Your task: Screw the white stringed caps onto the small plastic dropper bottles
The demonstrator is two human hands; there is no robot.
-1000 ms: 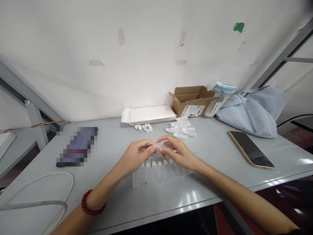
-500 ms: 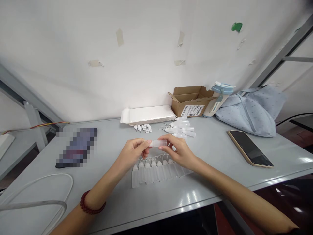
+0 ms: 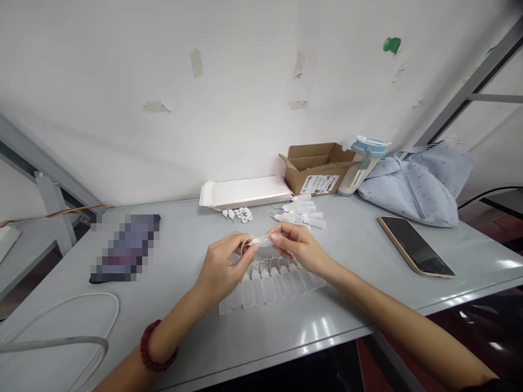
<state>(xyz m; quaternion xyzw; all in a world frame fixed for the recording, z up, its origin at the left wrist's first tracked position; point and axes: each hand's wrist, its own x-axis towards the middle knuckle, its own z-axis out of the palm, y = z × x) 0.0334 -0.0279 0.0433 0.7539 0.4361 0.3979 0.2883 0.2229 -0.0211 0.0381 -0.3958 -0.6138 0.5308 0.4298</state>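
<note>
My right hand (image 3: 297, 247) pinches a small translucent plastic bottle (image 3: 263, 240) held sideways above the table. My left hand (image 3: 223, 267) is closed at the bottle's left end, fingertips on its tip or cap. Below both hands lies a row of several similar capped bottles (image 3: 274, 283) side by side on the grey table (image 3: 196, 332). A loose pile of bottles (image 3: 304, 214) and a few small white caps (image 3: 237, 215) lie farther back.
A flat white packet (image 3: 245, 191), an open cardboard box (image 3: 316, 166), a blue-lidded cup (image 3: 359, 166) and a pale blue bag (image 3: 417, 182) stand along the wall. A phone (image 3: 415, 253) lies right, a blurred dark object (image 3: 125, 247) left, white tubing (image 3: 61, 326) front left.
Both hands lifted the bottle off the row and shifted it slightly; my left hand moved from pinching beside it to working at its left end.
</note>
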